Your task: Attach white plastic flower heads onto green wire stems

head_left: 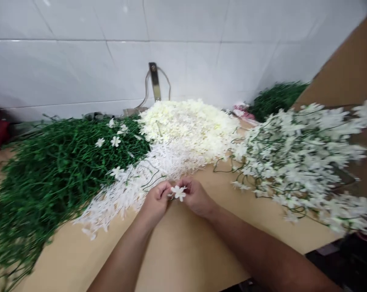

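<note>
A small white artificial flower (179, 193) faces up between my two hands, just above the table. My left hand (157, 199) is closed, its fingers pinched at the flower's left side, probably on the stem, though the grip is partly hidden. From the right, my right hand (197, 197) pinches at the flower's petals. Right behind my hands lies a heap of thin white plastic pieces (159, 160), with a dark green stem resting on it. Cream-white loose blossoms (192, 121) are piled farther back.
Green plastic stems (58, 166) form a large heap on the left, with a few white flowers on top. Stemmed white flowers (296, 158) are bunched on the right against cardboard (348, 65). Behind the brown tabletop (183, 247), a strap (154, 81) stands before the tiled wall (80, 69).
</note>
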{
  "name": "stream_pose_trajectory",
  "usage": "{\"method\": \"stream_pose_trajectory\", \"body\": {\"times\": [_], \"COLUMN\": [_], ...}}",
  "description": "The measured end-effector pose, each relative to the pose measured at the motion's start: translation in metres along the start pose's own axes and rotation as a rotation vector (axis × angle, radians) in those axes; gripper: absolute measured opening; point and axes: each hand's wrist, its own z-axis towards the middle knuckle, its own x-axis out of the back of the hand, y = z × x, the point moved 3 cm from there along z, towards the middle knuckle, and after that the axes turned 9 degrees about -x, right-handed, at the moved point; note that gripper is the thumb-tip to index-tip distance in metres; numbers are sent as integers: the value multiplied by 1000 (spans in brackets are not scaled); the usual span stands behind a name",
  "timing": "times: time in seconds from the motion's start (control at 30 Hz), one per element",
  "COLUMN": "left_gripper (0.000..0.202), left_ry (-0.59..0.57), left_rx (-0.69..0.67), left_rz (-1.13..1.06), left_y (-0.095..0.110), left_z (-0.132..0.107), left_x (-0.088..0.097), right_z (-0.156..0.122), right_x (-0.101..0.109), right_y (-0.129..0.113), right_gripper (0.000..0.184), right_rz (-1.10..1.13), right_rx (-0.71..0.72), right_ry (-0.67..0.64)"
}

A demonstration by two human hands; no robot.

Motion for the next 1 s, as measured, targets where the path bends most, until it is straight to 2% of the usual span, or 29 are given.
{"method": "stream_pose_trajectory", "body": {"times": [0.13, 0.23, 0.33, 0.4, 0.43, 0.47, 0.53, 0.63, 0.77, 0.83, 1.0], "left_gripper": [37, 41, 45, 45, 44, 42, 39, 36, 30, 27, 22], "left_ry": [-9, 44, 139, 129, 104, 77, 44, 65, 203, 280, 398], "left_rx": [28, 28, 15, 0, -14, -34, -78, -82, -85, -104, -158], "left_rz": [-128, -251, -330, -290, -252, -208, -131, -67, -80, -95, -65], "left_y": [-6, -3, 3, 7, 8, 8, 8, 6, 8, 10, 9], "left_z": [1, -1, -3, -3, -3, -3, -2, -2, -4, -4, -3], "left_x": [-1, 2, 8, 9, 9, 8, 7, 7, 17, 24, 34], "right_z": [0, -12, -35, -53, -59, -63, -64, -53, -40, -37, -34], "right_x": [3, 24, 68, 100, 112, 120, 127, 116, 83, 66, 25], "right_y": [-8, -35, -76, -100, -107, -111, -109, -88, -63, -58, -46], "right_gripper": [31, 29, 21, 15, 12, 11, 12, 13, 19, 18, 13], "right_rz": [10, -26, 103, 289, 355, 389, 385, 390, 306, 88, -805], "right_rx": [-8, 92, 363, 596, 673, 715, 697, 556, 346, 262, 231], "right_ry": [-13, 22, 214, 393, 440, 483, 531, 523, 427, 367, 175]}}
